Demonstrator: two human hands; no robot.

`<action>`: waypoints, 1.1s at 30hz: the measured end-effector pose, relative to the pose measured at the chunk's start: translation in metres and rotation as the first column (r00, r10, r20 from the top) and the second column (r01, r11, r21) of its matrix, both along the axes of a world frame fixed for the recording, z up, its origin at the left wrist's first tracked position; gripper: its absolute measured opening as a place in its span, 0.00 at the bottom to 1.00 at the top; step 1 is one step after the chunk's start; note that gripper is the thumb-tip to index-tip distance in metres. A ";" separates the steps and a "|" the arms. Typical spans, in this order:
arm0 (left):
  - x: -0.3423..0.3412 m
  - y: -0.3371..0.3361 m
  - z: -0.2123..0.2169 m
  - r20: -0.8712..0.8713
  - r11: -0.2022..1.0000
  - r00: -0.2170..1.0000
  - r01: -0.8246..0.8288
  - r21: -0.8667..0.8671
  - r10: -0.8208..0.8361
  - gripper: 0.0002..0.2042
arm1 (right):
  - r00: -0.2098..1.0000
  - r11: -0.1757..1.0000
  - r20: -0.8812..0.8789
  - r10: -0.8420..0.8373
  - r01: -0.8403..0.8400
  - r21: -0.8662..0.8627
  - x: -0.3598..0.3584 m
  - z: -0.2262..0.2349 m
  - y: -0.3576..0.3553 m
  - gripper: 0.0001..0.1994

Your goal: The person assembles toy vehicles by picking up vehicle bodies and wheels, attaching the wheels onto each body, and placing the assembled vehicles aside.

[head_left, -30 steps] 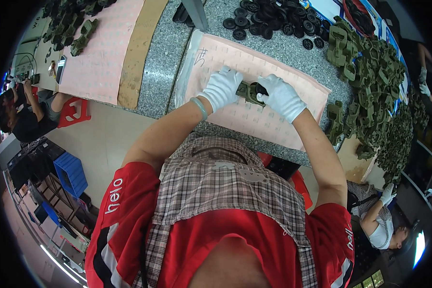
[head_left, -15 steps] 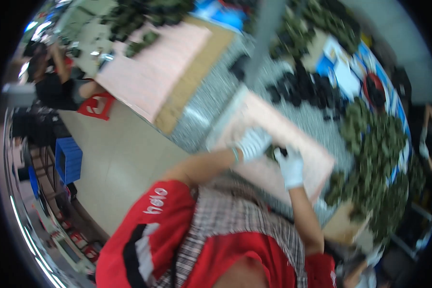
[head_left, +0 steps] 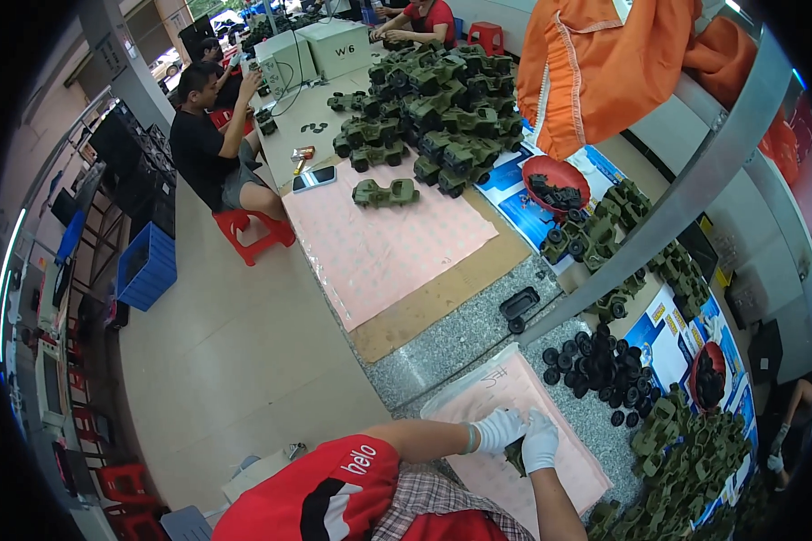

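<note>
My left hand (head_left: pixel 499 430), in a white glove, is closed round a small olive-green toy jeep (head_left: pixel 516 457) that is mostly covered by my fingers. Pressed up against it, my gloved right hand (head_left: pixel 540 440) has its fingers closed on the same toy. Both hands are over a pale pink padded mat (head_left: pixel 492 388) on the grey speckled table (head_left: pixel 615 442). Just beyond the mat lies a pile of black toy wheels (head_left: pixel 604 370). Many green jeep bodies (head_left: pixel 695 451) are heaped at the right.
A grey metal post (head_left: pixel 668 230) rises beyond the wheels. Red bowls (head_left: pixel 557 184) of black parts sit at the far edge, near hanging orange cloth (head_left: pixel 595 68). A larger jeep heap (head_left: pixel 433 108) stands on the far table. A person in black (head_left: pixel 203 140) sits at the left.
The view has swung up toward the far table, so my hands appear lower. My hands have drawn together over the green toy; before, they were slightly apart.
</note>
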State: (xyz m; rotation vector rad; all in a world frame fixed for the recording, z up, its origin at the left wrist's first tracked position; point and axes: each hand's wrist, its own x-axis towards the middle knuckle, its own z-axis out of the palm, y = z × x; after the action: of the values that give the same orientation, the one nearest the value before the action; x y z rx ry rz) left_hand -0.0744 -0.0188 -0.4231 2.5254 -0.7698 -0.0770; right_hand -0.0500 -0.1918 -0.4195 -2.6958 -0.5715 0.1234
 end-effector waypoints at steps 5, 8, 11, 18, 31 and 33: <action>0.005 0.004 0.003 -0.011 0.998 0.998 0.062 -0.007 -0.062 0.23 | 0.989 0.980 -0.084 -0.124 0.109 -0.168 0.005 -0.009 -0.001 0.16; 0.004 -0.004 -0.010 -0.090 0.998 0.996 0.032 0.055 -0.027 0.19 | 0.972 0.957 -0.030 -0.232 0.223 -0.188 0.002 -0.022 -0.006 0.17; -0.002 0.003 -0.005 0.016 0.996 1.000 -0.008 0.093 0.007 0.17 | 0.996 0.989 -0.082 0.022 -0.034 -0.146 -0.004 0.037 0.017 0.18; 0.005 0.011 0.006 0.010 0.997 0.998 0.063 -0.035 -0.063 0.13 | 0.984 0.994 -0.175 -0.039 0.020 -0.109 0.008 0.038 0.018 0.17; 0.001 0.006 0.002 0.086 0.988 0.994 0.085 -0.129 -0.074 0.15 | 0.986 0.996 -0.150 -0.070 0.063 -0.056 0.003 0.057 0.023 0.16; 0.002 0.007 0.004 -0.018 0.983 0.995 0.098 -0.156 -0.102 0.18 | 0.980 1.000 -0.198 -0.002 -0.003 -0.022 0.004 0.056 0.019 0.20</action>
State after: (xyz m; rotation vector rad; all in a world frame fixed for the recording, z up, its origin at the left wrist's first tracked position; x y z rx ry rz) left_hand -0.0728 -0.0120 -0.4192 2.3346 -0.8576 -0.0808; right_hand -0.0465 -0.1729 -0.3633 -2.6638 -0.5123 0.3951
